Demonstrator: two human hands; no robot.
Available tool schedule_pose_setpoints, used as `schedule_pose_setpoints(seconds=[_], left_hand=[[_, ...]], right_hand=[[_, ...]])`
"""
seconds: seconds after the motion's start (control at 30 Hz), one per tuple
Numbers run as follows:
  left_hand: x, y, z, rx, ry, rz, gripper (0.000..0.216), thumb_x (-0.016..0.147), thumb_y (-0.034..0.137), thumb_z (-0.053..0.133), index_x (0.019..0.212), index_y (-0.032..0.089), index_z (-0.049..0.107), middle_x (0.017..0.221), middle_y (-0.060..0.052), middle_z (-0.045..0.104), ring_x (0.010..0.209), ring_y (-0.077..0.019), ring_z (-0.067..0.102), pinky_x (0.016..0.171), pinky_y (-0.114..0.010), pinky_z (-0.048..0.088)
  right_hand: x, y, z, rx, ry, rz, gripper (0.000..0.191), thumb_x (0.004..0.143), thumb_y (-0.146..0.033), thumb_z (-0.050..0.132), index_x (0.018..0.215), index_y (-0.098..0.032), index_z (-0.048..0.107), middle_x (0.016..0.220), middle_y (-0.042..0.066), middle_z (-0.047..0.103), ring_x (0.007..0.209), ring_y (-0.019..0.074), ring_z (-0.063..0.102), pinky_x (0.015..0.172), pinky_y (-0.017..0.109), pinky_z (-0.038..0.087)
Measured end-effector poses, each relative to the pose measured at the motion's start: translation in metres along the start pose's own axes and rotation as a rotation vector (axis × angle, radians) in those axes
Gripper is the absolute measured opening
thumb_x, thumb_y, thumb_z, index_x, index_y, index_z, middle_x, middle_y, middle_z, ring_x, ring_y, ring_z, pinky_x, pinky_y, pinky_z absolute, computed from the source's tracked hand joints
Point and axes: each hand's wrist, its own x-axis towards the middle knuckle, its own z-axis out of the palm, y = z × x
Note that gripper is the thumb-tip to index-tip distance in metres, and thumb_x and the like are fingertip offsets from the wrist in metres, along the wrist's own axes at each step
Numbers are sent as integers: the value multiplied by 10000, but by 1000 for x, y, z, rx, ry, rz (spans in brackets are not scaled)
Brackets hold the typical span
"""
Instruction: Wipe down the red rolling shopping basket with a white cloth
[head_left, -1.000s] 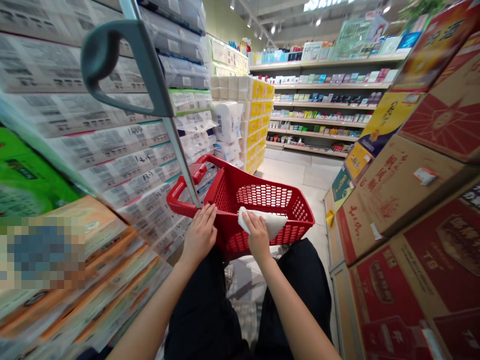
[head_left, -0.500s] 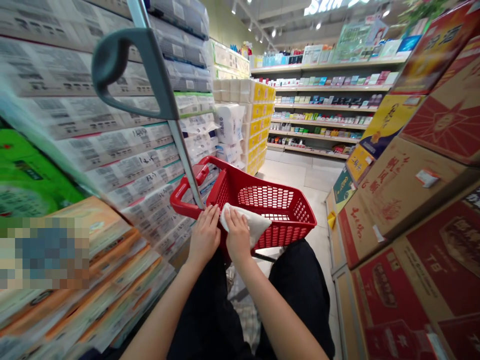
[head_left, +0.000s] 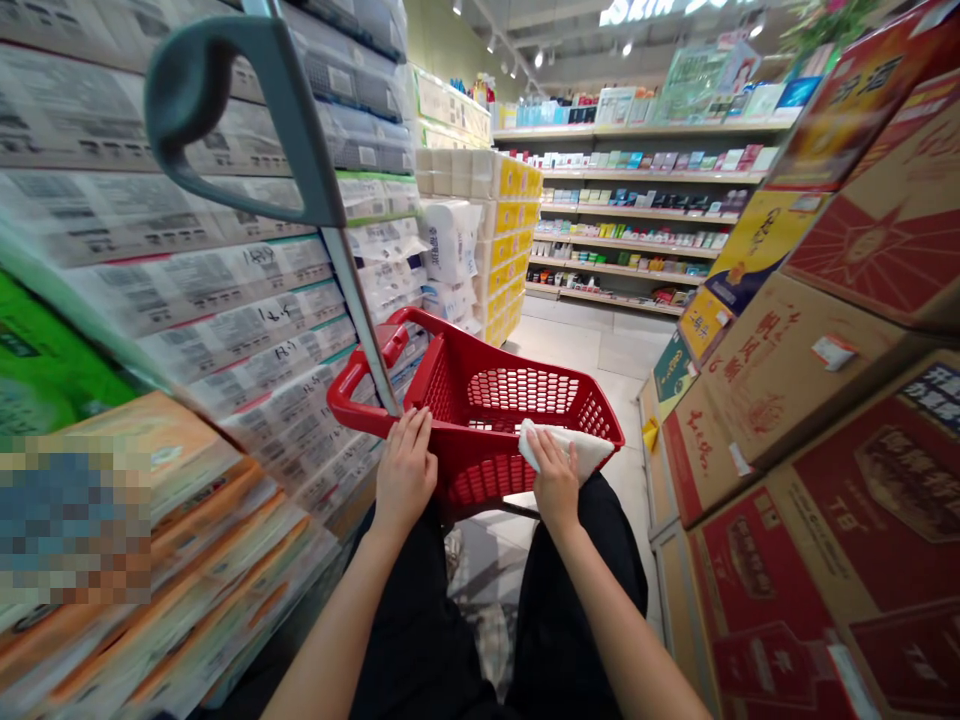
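Observation:
A red shopping basket point(head_left: 457, 450) with a perforated wall and a long grey pull handle point(head_left: 326, 150) stands between my knees. My left hand point(head_left: 406, 468) grips its near rim beside the handle's metal pole, fingers laid over the edge. Further right along the same rim, my right hand point(head_left: 553, 478) presses a folded white cloth point(head_left: 592, 455) against the side. The cloth drapes over the rim towards the basket's far right corner. My right palm and the part of the cloth beneath it are hidden.
Tall stacks of wrapped paper packs point(head_left: 247, 270) rise close on the left, with orange packs point(head_left: 187, 480) lower down. Cardboard cartons point(head_left: 795, 360) line the right side. Stocked shelves point(head_left: 637, 175) stand across the far end, beyond a tiled floor point(head_left: 581, 335).
My right hand has slid the cloth rightwards along the near rim, away from my left hand. The left hand stays at the handle end. The view has shifted slightly.

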Motion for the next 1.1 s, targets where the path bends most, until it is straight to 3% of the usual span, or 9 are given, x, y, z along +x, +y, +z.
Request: schedule_pose_setpoints(seconds=[0.1,0.3,0.4,0.5,0.6,0.73,0.83,0.93,1.1], left_hand=[[-1,0,-1,11,-16,6,662,813,45,427,1468,121,372,1472,-131,465,1415,-281,358,1168,-480,316],[-2,1,-5,57,-62,14,687,807,53,419,1486,113,337,1509,-136,421,1436,-276,330,1171,-468,311],[-4,2,-7,92,-79,15,689,821,68,410,1500,129,315,1533,-129,390,1442,-272,324,1159,-464,328],[-6,3,-9,141,-101,25,718,816,55,398,1519,133,275,1563,-110,337,1457,-256,294,1173,-448,304],[-7,3,-12,183,-129,45,740,806,49,401,1527,120,249,1592,-93,267,1477,-237,246,1201,-422,253],[-8,2,-14,201,-140,53,750,807,46,401,1534,122,232,1602,-85,233,1484,-229,223,1211,-409,228],[-8,1,-13,191,-140,62,757,813,50,407,1540,125,209,1604,-82,224,1487,-230,210,1215,-406,217],[-9,0,-11,176,-122,68,774,818,56,415,1548,135,173,1603,-83,230,1484,-235,219,1215,-410,219],[-11,0,-5,156,-101,56,783,833,69,417,1555,136,120,1596,-102,250,1482,-252,226,1202,-433,243]], right_hand=[[8,-24,0,39,-33,50,714,769,48,344,1411,-231,484,1447,41,521,1377,197,426,1207,506,69],[33,-116,10,227,-119,-106,689,790,27,370,1446,-172,435,1487,68,471,1395,193,389,1178,406,227],[35,-139,15,265,-77,-125,673,819,14,355,1452,-203,426,1494,58,461,1394,169,392,1175,400,242],[29,-127,18,253,-50,-177,692,815,20,345,1465,-209,406,1502,48,450,1409,148,371,1181,375,235],[19,-87,17,193,-42,-201,711,797,29,341,1467,-199,406,1505,43,447,1418,152,360,1191,368,212],[5,-25,9,79,-16,-144,713,780,30,345,1443,-210,445,1483,45,478,1403,163,386,1187,375,212],[-1,-1,4,29,5,-52,726,766,31,343,1431,-237,460,1469,41,496,1390,170,404,1192,412,169],[2,-15,4,23,5,70,751,741,36,352,1428,-247,463,1454,50,513,1380,199,417,1190,475,127],[22,-100,10,137,-91,2,731,777,23,366,1455,-245,419,1476,52,486,1395,188,389,1180,455,170]])
